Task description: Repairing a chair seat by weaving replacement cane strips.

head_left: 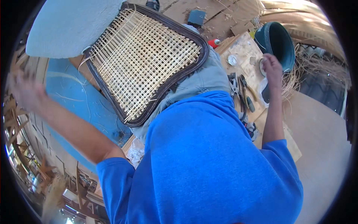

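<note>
Across my lap lies a dark wooden frame [207,52] filled with a panel of woven cane [143,61]. The weave is open and pale, and short strand ends stick out at its near corner. My left hand [28,91] is raised out to the far left, away from the frame, its fingers smeared by motion. On the other side, my right hand [273,71] hangs beside a dark green bucket [265,39], close to a small round container. Its fingers are curled together; whatever they may hold is hidden.
A wooden board [240,50] on my right carries pliers [244,84], other hand tools and a small clear round object [232,60]. Loose cane strands [292,84] lie around the bucket. A pale padded piece [74,28] stands at upper left, above a blue surface [71,97].
</note>
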Tool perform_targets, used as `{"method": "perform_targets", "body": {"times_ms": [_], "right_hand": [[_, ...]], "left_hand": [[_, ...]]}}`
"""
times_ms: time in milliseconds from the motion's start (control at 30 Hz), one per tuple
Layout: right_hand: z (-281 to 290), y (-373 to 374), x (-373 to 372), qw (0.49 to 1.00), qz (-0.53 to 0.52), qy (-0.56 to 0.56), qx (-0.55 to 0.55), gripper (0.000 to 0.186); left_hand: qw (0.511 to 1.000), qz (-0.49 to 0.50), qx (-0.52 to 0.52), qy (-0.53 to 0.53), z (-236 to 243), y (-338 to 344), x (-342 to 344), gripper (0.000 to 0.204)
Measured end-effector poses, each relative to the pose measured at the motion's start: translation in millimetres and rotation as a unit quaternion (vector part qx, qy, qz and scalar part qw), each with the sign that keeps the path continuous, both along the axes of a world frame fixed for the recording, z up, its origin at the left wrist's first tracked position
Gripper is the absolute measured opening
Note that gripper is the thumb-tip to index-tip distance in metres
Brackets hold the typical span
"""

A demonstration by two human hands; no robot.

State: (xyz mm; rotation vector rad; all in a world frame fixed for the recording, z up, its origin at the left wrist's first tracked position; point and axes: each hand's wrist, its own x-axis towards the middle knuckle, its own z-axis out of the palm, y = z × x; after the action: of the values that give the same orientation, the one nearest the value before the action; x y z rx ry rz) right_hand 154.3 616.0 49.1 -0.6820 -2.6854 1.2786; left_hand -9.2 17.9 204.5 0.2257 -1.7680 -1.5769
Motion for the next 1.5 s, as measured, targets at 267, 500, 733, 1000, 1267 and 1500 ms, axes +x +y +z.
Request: {"method": "perform_targets", "body": {"times_ms": [267,500,733,1000,1267,1500], "right_hand": [[-63,-13,106,0.988,-0.014,-0.141,0.062,0.019],[-67,-15,153,0.957,0.069,-0.198,0.202,0.028],[-66,-4,138,0.944,0.064,-0.312,0.088,0.023],[-67,4,143,0.943,0.003,-0.333,-0.012,0.026],[-68,-45,100,0.984,0.067,-0.096,0.132,0.023],[-80,-70,62,0.964,0.041,-0.23,0.124,0.027]], "left_hand": [[0.778,-0.486,-0.193,-0.348,-91,275,23,0.02],[0.678,-0.486,0.102,-0.542,-133,264,71,0.017],[0.678,-0.468,0.132,-0.551,-144,258,77,0.014],[0.647,-0.468,0.158,-0.58,-147,266,75,0.015],[0.676,-0.479,0.216,-0.517,-140,284,61,0.012],[0.701,-0.52,0.137,-0.468,-138,303,60,0.014]]}}
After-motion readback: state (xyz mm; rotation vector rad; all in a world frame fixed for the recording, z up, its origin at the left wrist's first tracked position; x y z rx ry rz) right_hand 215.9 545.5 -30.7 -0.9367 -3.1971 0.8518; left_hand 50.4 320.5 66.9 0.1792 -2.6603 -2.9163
